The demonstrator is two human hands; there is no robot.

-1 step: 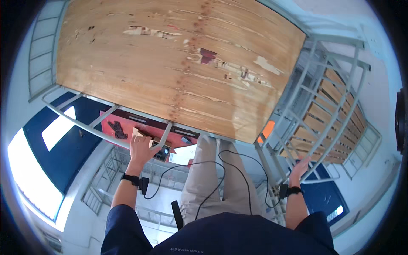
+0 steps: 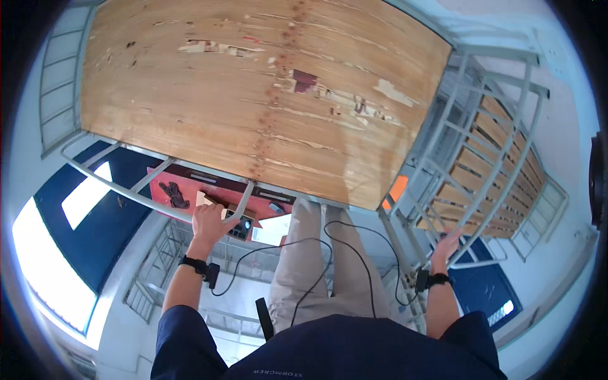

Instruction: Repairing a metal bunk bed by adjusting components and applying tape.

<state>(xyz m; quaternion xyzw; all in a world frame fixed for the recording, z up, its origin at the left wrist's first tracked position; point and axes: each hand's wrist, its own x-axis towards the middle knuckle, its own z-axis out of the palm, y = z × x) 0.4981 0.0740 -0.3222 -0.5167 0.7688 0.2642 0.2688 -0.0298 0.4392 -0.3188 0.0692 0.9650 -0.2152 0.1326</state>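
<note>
A top bunk with a worn plywood board (image 2: 209,107) fills the upper part of the head view, its surface peeled and torn in places. My left hand (image 2: 210,227) is closed over the pale metal guard rail (image 2: 145,199) along the bunk's near side. Off to the right, my right hand (image 2: 447,246) is at the curved metal end rail (image 2: 500,190), its fingers seeming to wrap the bar. Each wrist wears a black strap with a small device, and a black cable (image 2: 354,253) loops across my legs.
Below the guard rail is a red surface (image 2: 161,190) with dark gloves (image 2: 172,193), an open cardboard box (image 2: 239,228) and a white sheet (image 2: 272,229). Another bunk with wooden slats (image 2: 487,164) stands at the right. An orange piece (image 2: 396,192) shows near the board's corner.
The view has shifted very slightly, so the board sits a little further left and up. Both hands stay at the same rails.
</note>
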